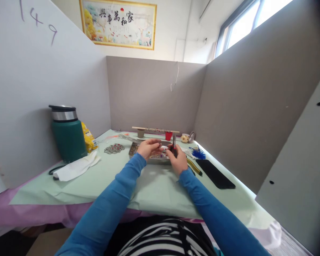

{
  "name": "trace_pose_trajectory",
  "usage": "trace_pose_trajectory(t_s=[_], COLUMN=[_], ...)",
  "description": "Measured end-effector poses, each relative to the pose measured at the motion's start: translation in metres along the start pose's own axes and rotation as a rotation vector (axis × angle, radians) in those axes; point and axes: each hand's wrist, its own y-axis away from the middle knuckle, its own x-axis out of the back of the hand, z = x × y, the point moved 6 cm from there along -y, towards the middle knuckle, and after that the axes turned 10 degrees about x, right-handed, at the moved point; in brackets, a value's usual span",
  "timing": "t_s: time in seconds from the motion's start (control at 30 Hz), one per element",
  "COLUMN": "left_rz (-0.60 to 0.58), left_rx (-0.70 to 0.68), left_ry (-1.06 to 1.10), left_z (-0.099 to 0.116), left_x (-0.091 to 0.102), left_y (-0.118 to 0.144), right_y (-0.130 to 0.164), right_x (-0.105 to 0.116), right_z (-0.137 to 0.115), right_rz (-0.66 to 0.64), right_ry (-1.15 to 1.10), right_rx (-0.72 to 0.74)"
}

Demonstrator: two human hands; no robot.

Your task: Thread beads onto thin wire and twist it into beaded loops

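My left hand (148, 147) hovers over a shallow metal tray (138, 153) of small beads, fingers pinched together on something too small to make out. My right hand (178, 159) grips a pair of red-handled pliers (174, 141), held upright just right of the tray. The two hands almost touch above the tray's near edge. Both arms wear blue sleeves.
A green flask (68, 133) stands at the left with a yellow packet (89, 138) and white cloth (76, 168). A beaded piece (114, 148) lies left of the tray. A wooden stick (154, 130), red cup (169, 135), blue tassel (198, 153), yellow-handled tool (194, 167) and black phone (214, 173) lie behind and right. Grey partitions enclose the table.
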Motion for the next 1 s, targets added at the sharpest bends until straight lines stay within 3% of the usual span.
trace_pose_trajectory(t_s=[0.37, 0.6, 0.7, 0.8, 1.0], left_rz=[-0.173, -0.218, -0.203, -0.123, -0.025], left_rx=[0.038, 0.066, 0.057, 0.027, -0.036], left_ry=[-0.114, -0.14, -0.087, -0.005, 0.048], left_z=[-0.013, -0.017, -0.015, -0.008, 0.001], left_x=[-0.019, -0.023, -0.019, -0.008, 0.005], left_y=[0.002, 0.003, 0.0, -0.003, -0.003], right_y=[-0.001, -0.002, 0.0, 0.003, 0.014], right_x=[0.003, 0.006, 0.003, -0.005, -0.028], right_z=[0.001, 0.002, 0.004, 0.007, 0.008], right_rz=[0.024, 0.031, 0.015, -0.067, -0.368], right_ry=[-0.115, -0.002, -0.071, -0.263, -0.496], right_rx=[-0.095, -0.126, -0.156, -0.201, -0.302])
